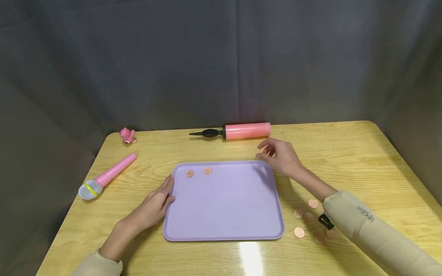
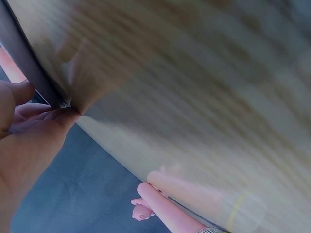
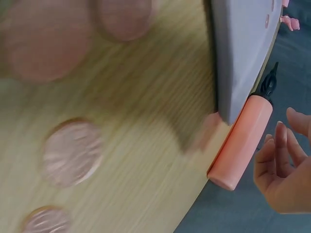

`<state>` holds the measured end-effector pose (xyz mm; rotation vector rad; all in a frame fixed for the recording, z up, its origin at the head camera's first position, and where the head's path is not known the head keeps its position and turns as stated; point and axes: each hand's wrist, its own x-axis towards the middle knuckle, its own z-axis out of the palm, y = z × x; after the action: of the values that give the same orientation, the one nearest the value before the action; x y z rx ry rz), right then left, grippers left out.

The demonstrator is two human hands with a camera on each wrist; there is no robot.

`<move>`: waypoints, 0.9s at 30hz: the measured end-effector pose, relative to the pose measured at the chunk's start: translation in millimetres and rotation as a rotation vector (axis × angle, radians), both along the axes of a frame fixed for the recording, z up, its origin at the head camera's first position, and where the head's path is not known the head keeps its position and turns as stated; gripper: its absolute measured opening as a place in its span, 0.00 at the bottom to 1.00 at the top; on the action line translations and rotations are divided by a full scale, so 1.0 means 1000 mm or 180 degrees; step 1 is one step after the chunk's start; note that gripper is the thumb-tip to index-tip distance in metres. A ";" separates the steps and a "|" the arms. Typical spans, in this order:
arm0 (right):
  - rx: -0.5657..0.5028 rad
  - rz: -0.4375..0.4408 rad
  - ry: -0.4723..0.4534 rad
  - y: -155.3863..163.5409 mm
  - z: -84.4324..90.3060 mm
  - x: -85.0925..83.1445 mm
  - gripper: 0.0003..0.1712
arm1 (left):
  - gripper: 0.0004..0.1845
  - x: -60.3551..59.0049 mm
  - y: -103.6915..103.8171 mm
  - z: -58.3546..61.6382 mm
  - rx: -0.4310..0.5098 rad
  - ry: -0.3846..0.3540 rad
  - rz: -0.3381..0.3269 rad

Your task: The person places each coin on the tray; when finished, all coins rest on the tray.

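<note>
The lilac tray lies flat in the middle of the wooden counter, with two copper coins side by side in its far left corner. The left hand rests against the tray's left edge, fingers straight along the rim and grasping nothing, as if steadying it. The right hand hovers just beyond the tray's far right corner, fingers loosely spread, its grip released; no coin shows in it. The right wrist view shows the same relaxed fingers beside the end of the pink pump.

More loose coins lie in a small cluster on the counter to the right of the tray's near corner, under the right forearm. Judging from this, coins are being moved onto the tray one at a time, and the right hand is between placements. The next move would call for reaching back toward the near right cluster and pinching up a single flat coin, which lies flush on the wood.

Farther out, a pink hand pump lies along the far edge, a toy microphone at the left, and a small pink figure at the far left corner.
</note>
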<state>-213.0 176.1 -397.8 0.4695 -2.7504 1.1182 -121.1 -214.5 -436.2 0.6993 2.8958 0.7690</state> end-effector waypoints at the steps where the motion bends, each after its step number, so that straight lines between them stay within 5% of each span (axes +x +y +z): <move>1: 0.0007 -0.0009 0.0013 0.004 -0.001 0.003 0.12 | 0.29 -0.001 0.000 0.000 -0.0007 0.0014 -0.0007; 27: 0.0433 -0.0054 0.0153 0.085 -0.011 0.078 0.09 | 0.29 -0.001 0.000 0.000 0.0018 -0.0069 0.0018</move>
<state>-135.2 261.3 -408.7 0.4814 -2.7943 0.9075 -122.5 -214.4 -436.4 0.6794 2.8787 0.7809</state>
